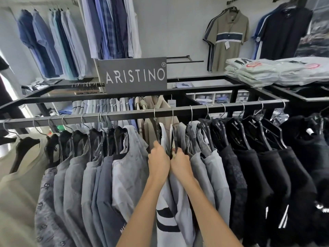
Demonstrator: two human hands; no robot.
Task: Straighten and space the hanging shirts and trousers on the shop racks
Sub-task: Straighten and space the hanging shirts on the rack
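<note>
Midway along the rail (124,115), your left hand (158,162) and right hand (180,163) each curl fingers round white shirts (167,198) hanging between grey shirts (124,175) and black shirts (249,166).

The fingertips of the left grip (159,158) are buried in the white shirt (165,220) it pinches. Those of the right grip (180,162) vanish behind the black hanger (175,141) it clasps. Both forearms (140,216) run off the bottom edge. Far left of the grips, the beige shirt (12,193) is cut by the frame. The tag (227,45) high to their right is too small to read.
</note>
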